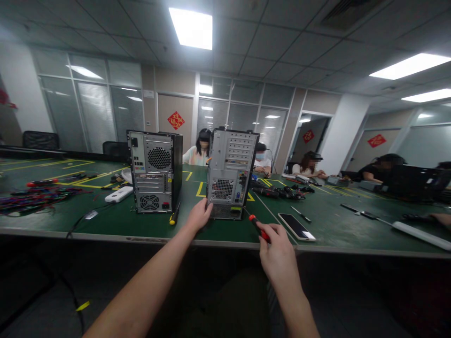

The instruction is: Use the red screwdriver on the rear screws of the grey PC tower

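A computer case (225,173) stands upright on the green table, its metal back panel facing me. My left hand (199,214) rests against the lower left edge of this case, thumb up along it and the other fingers partly hidden. In my right hand (278,246) is a red and black screwdriver (259,227), gripped by the handle, its shaft pointing at the case's lower right corner. Whether the tip touches the case is too small to tell. A second computer case (153,173) stands to the left, with a yellow and black screwdriver (174,215) lying beside its base.
On the green table (225,231), a phone (296,226) and a thin tool (300,214) lie right of my right hand. Black cables (285,191) are behind them. A white power strip (119,194) and coloured wires (31,199) lie left. Several people sit across the table.
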Available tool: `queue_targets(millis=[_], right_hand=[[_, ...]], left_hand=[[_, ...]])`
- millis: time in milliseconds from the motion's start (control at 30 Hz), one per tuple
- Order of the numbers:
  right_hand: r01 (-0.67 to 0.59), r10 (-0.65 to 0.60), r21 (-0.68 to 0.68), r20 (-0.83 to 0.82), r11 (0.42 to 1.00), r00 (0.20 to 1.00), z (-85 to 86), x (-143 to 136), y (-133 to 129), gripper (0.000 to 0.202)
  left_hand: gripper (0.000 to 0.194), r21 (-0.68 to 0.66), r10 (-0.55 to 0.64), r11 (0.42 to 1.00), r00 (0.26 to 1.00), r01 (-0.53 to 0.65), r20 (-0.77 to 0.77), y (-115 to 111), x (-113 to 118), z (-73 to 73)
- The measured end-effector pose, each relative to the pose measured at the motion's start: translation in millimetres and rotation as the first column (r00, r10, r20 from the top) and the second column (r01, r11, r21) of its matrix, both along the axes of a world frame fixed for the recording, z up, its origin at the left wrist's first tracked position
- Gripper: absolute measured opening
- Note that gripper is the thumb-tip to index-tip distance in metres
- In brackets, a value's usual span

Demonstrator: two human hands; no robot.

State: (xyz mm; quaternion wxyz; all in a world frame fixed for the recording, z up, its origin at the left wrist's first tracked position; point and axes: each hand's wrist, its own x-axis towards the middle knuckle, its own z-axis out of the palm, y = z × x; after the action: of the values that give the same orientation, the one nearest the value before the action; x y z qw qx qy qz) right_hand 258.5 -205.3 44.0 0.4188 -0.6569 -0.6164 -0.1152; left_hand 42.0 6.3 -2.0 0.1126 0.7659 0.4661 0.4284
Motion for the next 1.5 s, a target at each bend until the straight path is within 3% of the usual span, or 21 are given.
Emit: queue_targets(millis=[367,567,700,933,1167,1500], right_hand=[[0.097,-0.112,-0.119,-0.127,0.988,0.986,6.5,-4.6,-1.6,0.042],[0.014,-0.015,-0.043,-0.020,0.999,1.000,3.0,-2.9,-1.8,0.033],[0.017,-0.016,-0.017,0.031,1.000,0.999,-0.2,-0.2,-0.6,0.037],[0.022,-0.023,-0.026,-0.017,0.999,1.000,0.2,-1.6,-0.4,0.037],[0.075,-0.092,-0.142,-0.113,0.987,0.989,4.4,-5.1,-1.8,0.045],[0.039,-0.039,-0.045,-0.007,0.998,0.999,1.3,-1.2,-2.5,0.038]], left_hand=[[0.025,0.002,-0.003,1.000,1.000,0.003,0.007,-0.1,-0.2,-0.2],[0.026,0.000,0.001,1.000,1.000,-0.001,0.004,0.3,-0.2,-0.3],[0.025,0.008,0.002,1.000,1.000,-0.002,0.007,-0.4,0.2,0.0],[0.025,-0.005,-0.002,1.000,1.000,0.002,0.011,-1.9,0.0,1.0],[0.025,-0.014,-0.007,1.000,1.000,0.007,0.014,-3.2,-0.5,2.3],[0.026,-0.017,-0.004,1.000,1.000,0.004,0.009,-2.7,-0.8,2.1]])
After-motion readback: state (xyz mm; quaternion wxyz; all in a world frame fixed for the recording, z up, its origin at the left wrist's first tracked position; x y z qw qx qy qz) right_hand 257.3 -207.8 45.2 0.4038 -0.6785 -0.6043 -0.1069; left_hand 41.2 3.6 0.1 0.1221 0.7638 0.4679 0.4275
